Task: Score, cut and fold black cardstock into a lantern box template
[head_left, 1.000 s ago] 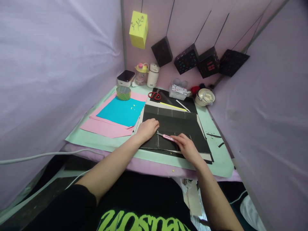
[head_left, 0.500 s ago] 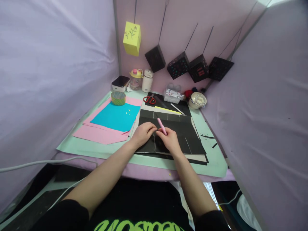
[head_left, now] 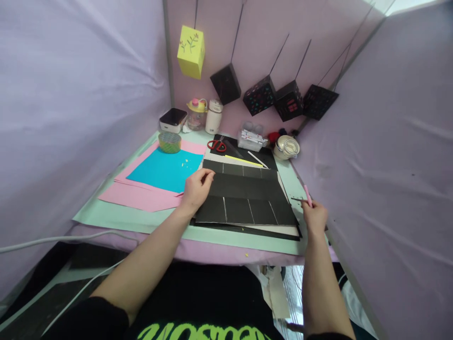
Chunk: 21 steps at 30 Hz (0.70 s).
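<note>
My right hand (head_left: 314,216) is closed around a slim pink pen-shaped craft knife (head_left: 307,195), to the right of the black card. A thin dark strip (head_left: 296,199) shows by its fingertips; whether they touch it I cannot tell. At the left edge of the black card (head_left: 247,186), my left hand (head_left: 198,188) has thumb and forefinger pinched together; anything between them is hidden. The card has creases across it and short pale lines along its near and far bands. It lies on a pale board and more black card.
Blue paper (head_left: 163,170) on pink sheets (head_left: 138,197) lies left, with a tape roll (head_left: 170,142). Red-handled scissors (head_left: 216,146), a yellow strip (head_left: 244,161) and a box of markers (head_left: 252,140) are behind. Paper boxes (head_left: 260,96) hang above.
My right hand has moved right with the craft knife, from the card's middle to beyond its right edge. My left hand has drawn back slightly left, and the two hands are now apart.
</note>
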Tool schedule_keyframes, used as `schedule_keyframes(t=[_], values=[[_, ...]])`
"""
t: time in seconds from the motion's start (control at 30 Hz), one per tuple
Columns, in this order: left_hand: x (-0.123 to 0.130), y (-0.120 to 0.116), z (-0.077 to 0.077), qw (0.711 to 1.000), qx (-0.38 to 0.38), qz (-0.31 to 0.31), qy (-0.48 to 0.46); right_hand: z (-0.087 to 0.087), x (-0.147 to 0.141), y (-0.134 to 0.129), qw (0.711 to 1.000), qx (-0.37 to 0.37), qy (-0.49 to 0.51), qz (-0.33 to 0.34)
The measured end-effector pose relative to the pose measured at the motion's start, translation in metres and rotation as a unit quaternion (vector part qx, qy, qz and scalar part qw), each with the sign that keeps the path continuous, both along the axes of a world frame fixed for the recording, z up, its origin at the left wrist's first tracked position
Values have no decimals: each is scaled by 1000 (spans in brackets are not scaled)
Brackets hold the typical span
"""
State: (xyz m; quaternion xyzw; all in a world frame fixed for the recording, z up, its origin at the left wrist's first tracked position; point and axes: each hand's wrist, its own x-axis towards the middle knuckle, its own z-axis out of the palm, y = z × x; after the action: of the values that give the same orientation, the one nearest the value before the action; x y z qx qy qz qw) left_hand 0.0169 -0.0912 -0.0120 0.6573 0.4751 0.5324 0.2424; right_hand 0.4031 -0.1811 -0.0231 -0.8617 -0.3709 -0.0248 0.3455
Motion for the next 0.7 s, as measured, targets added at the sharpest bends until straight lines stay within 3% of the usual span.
schedule_keyframes(t=[0.1,0.3,0.53,0.7], values=[[-3,2,1,998,-21,19,-62,-18,21,-9,999,-8,-24,-27],[-5,5,4,989,-41,33,-142,-45,20,-8,997,13,-71,-9],[-4,4,6,984,-48,15,-170,-52,27,-9,996,28,-86,11],[-4,3,6,981,-43,2,-191,-52,26,-11,994,62,-89,-13]])
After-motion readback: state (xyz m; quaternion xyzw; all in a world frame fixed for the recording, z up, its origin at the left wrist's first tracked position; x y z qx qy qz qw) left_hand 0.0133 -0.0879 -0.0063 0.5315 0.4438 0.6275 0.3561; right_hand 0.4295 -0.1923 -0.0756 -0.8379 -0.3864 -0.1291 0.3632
